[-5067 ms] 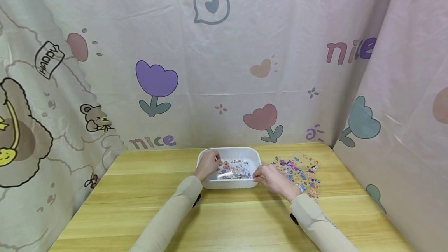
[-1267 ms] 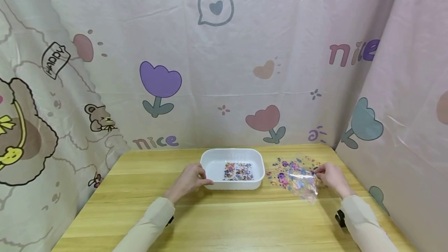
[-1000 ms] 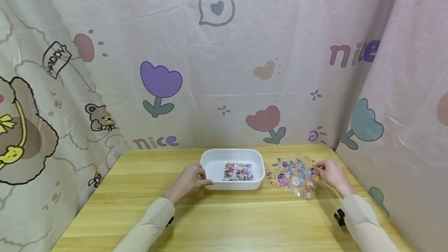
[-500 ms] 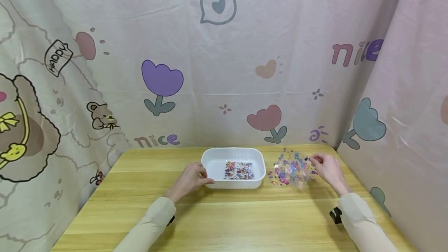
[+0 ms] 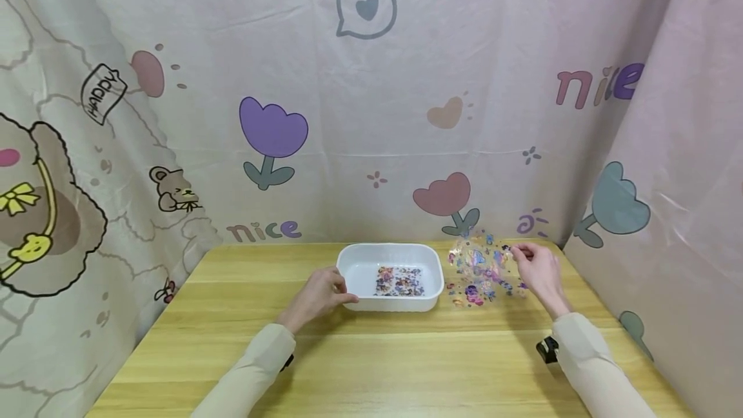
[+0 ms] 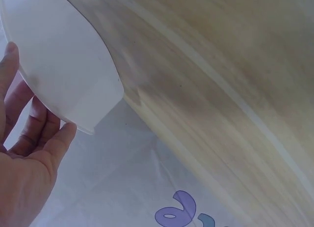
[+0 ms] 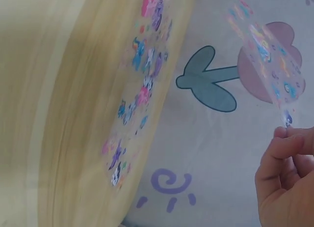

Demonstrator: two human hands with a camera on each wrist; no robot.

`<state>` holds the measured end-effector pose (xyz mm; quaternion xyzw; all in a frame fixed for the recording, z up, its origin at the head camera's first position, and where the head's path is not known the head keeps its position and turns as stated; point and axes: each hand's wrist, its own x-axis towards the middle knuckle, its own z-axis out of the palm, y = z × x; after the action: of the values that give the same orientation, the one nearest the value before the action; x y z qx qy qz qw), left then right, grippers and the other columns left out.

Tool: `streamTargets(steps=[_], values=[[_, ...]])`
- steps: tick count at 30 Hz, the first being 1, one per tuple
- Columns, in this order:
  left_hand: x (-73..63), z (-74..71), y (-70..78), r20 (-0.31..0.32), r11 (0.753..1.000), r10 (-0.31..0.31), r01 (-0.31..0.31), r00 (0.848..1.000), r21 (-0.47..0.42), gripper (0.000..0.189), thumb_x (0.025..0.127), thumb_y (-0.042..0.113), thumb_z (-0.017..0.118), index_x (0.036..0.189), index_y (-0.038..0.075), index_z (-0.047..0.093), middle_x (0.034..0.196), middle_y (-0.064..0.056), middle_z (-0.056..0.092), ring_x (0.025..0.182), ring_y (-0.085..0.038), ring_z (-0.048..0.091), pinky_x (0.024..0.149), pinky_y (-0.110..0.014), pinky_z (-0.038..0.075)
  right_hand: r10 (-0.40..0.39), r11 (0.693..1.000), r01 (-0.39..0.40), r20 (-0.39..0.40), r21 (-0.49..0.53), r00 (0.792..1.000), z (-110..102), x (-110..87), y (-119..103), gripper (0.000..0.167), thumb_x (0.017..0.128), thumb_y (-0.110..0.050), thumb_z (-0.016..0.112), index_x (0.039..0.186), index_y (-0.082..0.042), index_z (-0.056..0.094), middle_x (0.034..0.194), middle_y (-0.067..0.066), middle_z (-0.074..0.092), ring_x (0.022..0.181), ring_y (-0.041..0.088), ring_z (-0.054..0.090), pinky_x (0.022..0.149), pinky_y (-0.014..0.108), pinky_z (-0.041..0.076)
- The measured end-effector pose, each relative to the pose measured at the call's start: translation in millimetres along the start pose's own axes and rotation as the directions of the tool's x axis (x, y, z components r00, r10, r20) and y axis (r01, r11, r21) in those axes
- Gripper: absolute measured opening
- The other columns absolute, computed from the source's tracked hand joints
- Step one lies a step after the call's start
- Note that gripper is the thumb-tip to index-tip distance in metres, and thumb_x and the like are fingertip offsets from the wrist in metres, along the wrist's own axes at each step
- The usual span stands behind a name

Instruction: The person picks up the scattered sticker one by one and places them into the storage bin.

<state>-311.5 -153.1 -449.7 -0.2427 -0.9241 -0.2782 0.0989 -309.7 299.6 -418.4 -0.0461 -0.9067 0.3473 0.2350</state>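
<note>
My right hand [image 5: 540, 276] pinches a clear sticker sheet [image 5: 477, 258] by its right edge, thumb against forefinger. In the right wrist view this sheet [image 7: 267, 52] hangs tilted above the table, printed with small colourful cartoon figures. Below it, more clear sticker sheets [image 7: 142, 94] lie on the tabletop; how many cannot be told. At the front left corner of a white plastic tray [image 5: 390, 305], my left hand [image 5: 318, 295] holds the rim, as the left wrist view shows with its fingers [image 6: 34, 126] at the edge. Inside the tray lies printed sticker material [image 5: 400, 281], towards the right.
The wooden table [image 5: 371, 366] ends at the back against a patterned curtain [image 5: 348, 108]. Curtains also hang on the left and right sides. The tray stands close to the rear edge, left of the sheets on the table.
My right hand has left the tray for the sheets on the right, pinched one and raised it up and away. My left hand moved from inside the tray to its front left corner.
</note>
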Motion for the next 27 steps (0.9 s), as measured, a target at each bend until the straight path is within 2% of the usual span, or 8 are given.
streamTargets(steps=[5,10,15,22,27], values=[[1.4,1.2,-0.2,-0.012,1.0,0.007,-0.007,1.0,0.005,0.025,0.072,0.029,0.086,0.064,0.016,0.066,0.077,0.003,0.059,0.072,-0.01,0.052,0.065,-0.021,0.046,0.036,0.999,-0.035,-0.041,0.026,0.998,2.7,0.7,-6.1,0.03,0.1,-0.025,0.056,0.113,-0.002,0.069,0.099,0.018,0.072,0.075,0.019,0.064,0.065,0.027,0.047],[0.3,1.3,-0.2,-0.02,1.0,0.007,-0.007,1.0,-0.013,0.024,0.072,0.028,0.086,0.065,0.015,0.067,0.077,0.004,0.059,0.074,-0.013,0.056,0.066,-0.021,0.048,0.073,0.995,-0.07,-0.043,0.068,0.996,7.4,-0.1,-14.9,0.029,0.099,-0.024,0.057,0.115,-0.003,0.069,0.102,0.018,0.072,0.079,0.02,0.064,0.063,0.021,0.047],[-1.4,1.5,0.5,-0.021,1.0,0.004,-0.004,1.0,-0.012,0.024,0.071,0.028,0.086,0.066,0.015,0.067,0.078,0.004,0.059,0.074,-0.013,0.056,0.065,-0.02,0.048,0.108,0.979,-0.11,0.019,0.169,0.994,15.2,-0.8,-26.0,0.031,0.1,-0.025,0.055,0.119,-0.004,0.067,0.106,0.018,0.07,0.08,0.022,0.063,0.058,0.021,0.048],[-0.3,1.3,0.8,-0.015,1.0,0.01,-0.01,1.0,0.0,0.024,0.072,0.028,0.086,0.065,0.016,0.066,0.077,0.004,0.058,0.072,-0.011,0.052,0.065,-0.021,0.047,0.143,0.934,-0.188,0.164,0.305,0.976,30.7,2.9,-51.1,0.029,0.1,-0.022,0.057,0.122,-0.005,0.064,0.1,0.014,0.066,0.059,0.008,0.054,0.049,0.023,0.047],[0.8,1.2,1.6,-0.008,1.0,-0.007,0.007,1.0,-0.001,0.025,0.071,0.028,0.086,0.064,0.016,0.066,0.078,0.004,0.059,0.072,-0.01,0.05,0.065,-0.021,0.045,0.1,0.946,-0.157,0.206,0.285,0.974,48.8,5.1,-68.6,0.026,0.099,-0.02,0.057,0.119,-0.006,0.066,0.093,0.01,0.066,0.058,0.01,0.054,0.047,0.023,0.045]])
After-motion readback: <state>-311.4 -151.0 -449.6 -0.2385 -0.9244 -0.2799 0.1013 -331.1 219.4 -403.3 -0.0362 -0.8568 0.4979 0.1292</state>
